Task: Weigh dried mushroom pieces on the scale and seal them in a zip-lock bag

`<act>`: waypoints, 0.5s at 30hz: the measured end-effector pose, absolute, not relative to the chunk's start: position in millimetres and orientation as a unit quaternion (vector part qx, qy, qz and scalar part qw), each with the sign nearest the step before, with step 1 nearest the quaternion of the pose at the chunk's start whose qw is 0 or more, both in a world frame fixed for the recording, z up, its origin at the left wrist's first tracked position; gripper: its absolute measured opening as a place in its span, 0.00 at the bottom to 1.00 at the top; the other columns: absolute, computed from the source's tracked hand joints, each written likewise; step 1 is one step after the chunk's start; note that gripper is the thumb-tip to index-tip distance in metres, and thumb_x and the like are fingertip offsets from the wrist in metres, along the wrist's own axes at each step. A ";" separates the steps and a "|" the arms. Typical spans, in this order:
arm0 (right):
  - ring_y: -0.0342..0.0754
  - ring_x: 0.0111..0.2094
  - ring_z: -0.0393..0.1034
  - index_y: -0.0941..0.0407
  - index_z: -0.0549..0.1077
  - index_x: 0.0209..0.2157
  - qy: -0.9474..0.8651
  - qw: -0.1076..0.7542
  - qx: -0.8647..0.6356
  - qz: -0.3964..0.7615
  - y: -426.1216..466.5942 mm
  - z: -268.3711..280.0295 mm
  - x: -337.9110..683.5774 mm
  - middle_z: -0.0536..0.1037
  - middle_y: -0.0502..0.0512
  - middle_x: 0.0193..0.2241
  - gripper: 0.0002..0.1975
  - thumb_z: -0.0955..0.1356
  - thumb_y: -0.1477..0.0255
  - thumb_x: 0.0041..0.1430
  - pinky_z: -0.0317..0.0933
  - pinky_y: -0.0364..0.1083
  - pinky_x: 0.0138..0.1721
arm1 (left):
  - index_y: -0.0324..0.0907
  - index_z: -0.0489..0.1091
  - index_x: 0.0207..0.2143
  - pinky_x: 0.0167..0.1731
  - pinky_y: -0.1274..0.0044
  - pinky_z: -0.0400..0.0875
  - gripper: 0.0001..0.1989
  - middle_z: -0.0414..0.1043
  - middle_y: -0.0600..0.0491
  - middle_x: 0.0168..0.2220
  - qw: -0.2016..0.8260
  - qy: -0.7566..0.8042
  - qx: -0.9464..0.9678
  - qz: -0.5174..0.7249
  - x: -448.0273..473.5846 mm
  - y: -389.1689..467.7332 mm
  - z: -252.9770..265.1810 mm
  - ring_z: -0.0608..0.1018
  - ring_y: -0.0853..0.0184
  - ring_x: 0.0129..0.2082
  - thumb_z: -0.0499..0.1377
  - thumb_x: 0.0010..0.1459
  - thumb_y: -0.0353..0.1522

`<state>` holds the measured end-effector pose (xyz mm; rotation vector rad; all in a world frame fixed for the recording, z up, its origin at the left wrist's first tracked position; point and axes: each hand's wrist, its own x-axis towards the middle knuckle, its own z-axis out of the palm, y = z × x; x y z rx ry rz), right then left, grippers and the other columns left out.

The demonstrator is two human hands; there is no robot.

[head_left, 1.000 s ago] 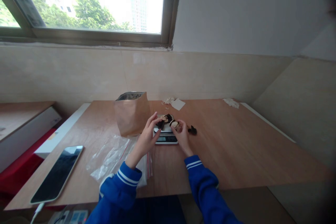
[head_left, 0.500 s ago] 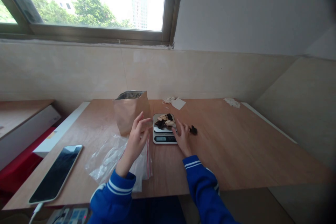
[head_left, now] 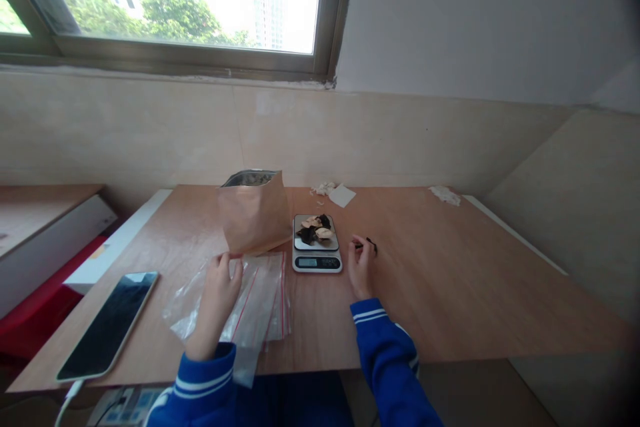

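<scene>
My left hand [head_left: 220, 290] is closed at the top edge of a clear zip-lock bag [head_left: 250, 330], pinching it. That bag lies over several more like it, with red seal lines. My right hand [head_left: 361, 268] has its fingers curled around a small black dried mushroom piece [head_left: 371, 244], partly hidden by the fingers. Between the hands sits a small digital kitchen scale [head_left: 317, 263]. On its metal plate rests a little heap of dried mushroom pieces [head_left: 315, 229], some black and some pale. The reading on its display is too small to make out.
An open brown kraft pouch [head_left: 254, 213] stands behind the bags. A phone [head_left: 110, 325] with a white cable [head_left: 70, 400] lies at the left. Near the wall are a white paper square [head_left: 343, 195], crumpled white scraps [head_left: 324, 188] and a crumpled tissue [head_left: 445, 195].
My left hand has moved left and down from beside the scale and taken hold of a bag, shifting it. My right hand has left the scale's edge and closed on the black piece.
</scene>
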<state>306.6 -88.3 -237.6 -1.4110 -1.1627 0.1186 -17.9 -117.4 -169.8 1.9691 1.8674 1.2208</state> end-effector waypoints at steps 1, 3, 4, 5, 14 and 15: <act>0.52 0.40 0.63 0.56 0.66 0.46 -0.503 0.612 -0.608 0.053 -88.7 -237.5 306.5 0.69 0.61 0.43 0.16 0.60 0.61 0.63 0.61 0.54 0.44 | 0.40 0.70 0.38 0.47 0.60 0.69 0.14 0.69 0.44 0.37 0.086 0.624 0.662 0.407 -18.9 -119.1 -173.0 0.74 0.54 0.42 0.49 0.60 0.38; 0.51 0.40 0.63 0.57 0.66 0.45 -0.501 0.616 -0.606 0.054 -89.0 -238.0 306.9 0.69 0.61 0.43 0.15 0.60 0.61 0.63 0.60 0.53 0.43 | 0.39 0.69 0.39 0.49 0.59 0.68 0.15 0.68 0.43 0.39 0.095 0.616 0.663 0.414 -18.4 -123.0 -177.7 0.73 0.54 0.44 0.49 0.59 0.39; 0.51 0.40 0.63 0.57 0.66 0.45 -0.498 0.617 -0.606 0.054 -88.9 -238.5 307.5 0.69 0.61 0.42 0.15 0.60 0.61 0.63 0.60 0.53 0.43 | 0.39 0.69 0.39 0.50 0.59 0.67 0.16 0.67 0.43 0.41 0.096 0.614 0.661 0.420 -17.5 -125.2 -179.5 0.73 0.53 0.46 0.49 0.59 0.40; 0.51 0.40 0.63 0.57 0.66 0.45 -0.496 0.619 -0.607 0.054 -88.7 -239.1 308.1 0.70 0.61 0.42 0.15 0.60 0.61 0.63 0.60 0.53 0.43 | 0.39 0.69 0.40 0.51 0.58 0.67 0.16 0.67 0.42 0.42 0.097 0.614 0.658 0.426 -16.8 -127.5 -181.2 0.72 0.53 0.48 0.50 0.59 0.40; 0.52 0.40 0.64 0.56 0.67 0.44 -0.477 0.629 -0.609 0.079 -86.5 -245.4 310.0 0.71 0.61 0.42 0.17 0.61 0.58 0.62 0.60 0.53 0.43 | 0.37 0.64 0.44 0.47 0.55 0.68 0.25 0.65 0.41 0.42 0.087 0.657 0.627 0.410 -33.8 -143.9 -202.0 0.73 0.49 0.46 0.52 0.54 0.47; 0.52 0.40 0.64 0.56 0.67 0.44 -0.477 0.629 -0.609 0.081 -86.5 -244.8 309.8 0.71 0.61 0.42 0.17 0.61 0.58 0.62 0.60 0.53 0.43 | 0.37 0.64 0.44 0.46 0.54 0.69 0.25 0.66 0.41 0.41 0.085 0.665 0.624 0.402 -36.0 -145.1 -204.4 0.73 0.48 0.45 0.52 0.53 0.48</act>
